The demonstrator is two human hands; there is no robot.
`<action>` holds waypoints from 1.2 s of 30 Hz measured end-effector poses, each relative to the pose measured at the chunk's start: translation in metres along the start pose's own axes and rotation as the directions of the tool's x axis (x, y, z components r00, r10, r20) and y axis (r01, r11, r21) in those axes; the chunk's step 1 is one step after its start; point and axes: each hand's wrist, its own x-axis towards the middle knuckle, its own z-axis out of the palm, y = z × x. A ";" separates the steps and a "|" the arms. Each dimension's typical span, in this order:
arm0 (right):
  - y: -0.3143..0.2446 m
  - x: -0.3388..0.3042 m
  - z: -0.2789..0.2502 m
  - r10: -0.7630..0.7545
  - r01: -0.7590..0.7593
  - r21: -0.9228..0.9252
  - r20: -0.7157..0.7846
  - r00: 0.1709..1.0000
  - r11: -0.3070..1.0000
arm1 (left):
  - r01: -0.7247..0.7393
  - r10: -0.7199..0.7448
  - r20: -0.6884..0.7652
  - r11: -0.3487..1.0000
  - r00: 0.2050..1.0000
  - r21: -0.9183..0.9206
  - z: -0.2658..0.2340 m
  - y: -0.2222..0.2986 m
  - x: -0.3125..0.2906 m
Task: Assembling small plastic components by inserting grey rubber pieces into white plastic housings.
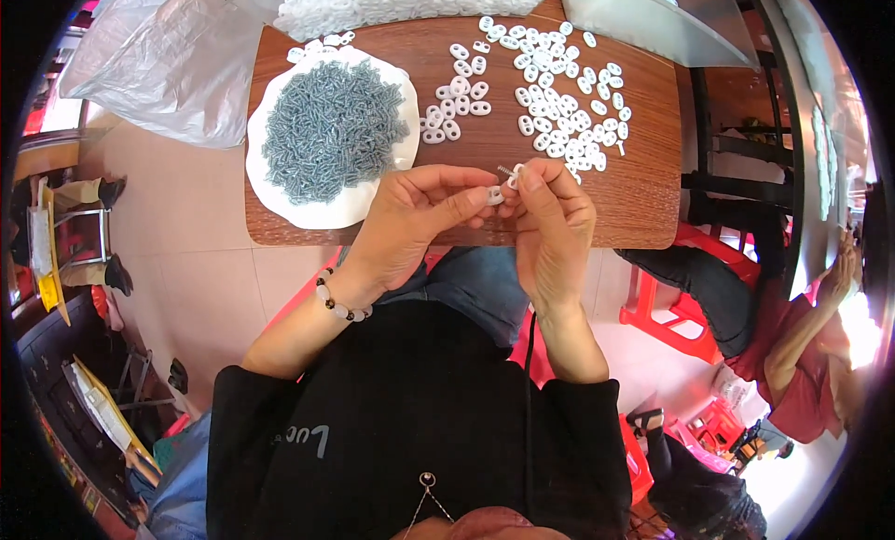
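Over the near edge of the wooden table, my hands meet fingertip to fingertip. My left hand (pixel 424 209) pinches a small white oval plastic piece with two holes (pixel 495 195) between thumb and fingers. Closed too, my right hand (pixel 557 214) grips another white two-hole piece (pixel 515 178) by its fingertips. A thin grey metal screw (pixel 504 170) sticks out beside that piece, pointing left; its far end is hidden by my fingers. Close to my left hand stands a white scalloped plate (pixel 266 191) heaped with small grey metal screws (pixel 331 130).
Loose white two-hole pieces (pixel 559 121) cover the right of the brown table (pixel 634 200), with a smaller group (pixel 459 97) in the middle. At the back lies a bag of white pieces (pixel 410 4). A clear plastic bag (pixel 177 74) hangs left. Another person (pixel 806 354) sits at right near red stools (pixel 667 316).
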 end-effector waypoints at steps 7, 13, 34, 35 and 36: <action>0.000 -0.001 -0.003 -0.005 0.005 -0.029 0.007 1.000 1.000 | 0.142 -0.149 -0.028 0.975 0.988 -0.168 -0.002 0.004 -0.003; -0.007 -0.007 0.001 -0.008 0.005 -0.157 -0.020 1.000 0.988 | 0.241 -0.261 -0.012 0.906 0.965 -0.348 -0.008 0.006 -0.002; -0.001 -0.007 0.007 -0.067 0.083 -0.191 0.092 0.993 0.978 | 0.261 -0.275 0.035 0.855 0.961 -0.449 -0.008 0.004 -0.004; -0.002 -0.007 0.007 -0.066 0.083 -0.191 0.092 0.994 0.978 | 0.260 -0.278 0.026 0.854 0.960 -0.451 -0.007 0.004 -0.004; -0.002 -0.007 0.006 -0.064 0.081 -0.195 0.092 0.994 0.977 | 0.259 -0.282 0.017 0.853 0.959 -0.453 -0.007 0.005 -0.005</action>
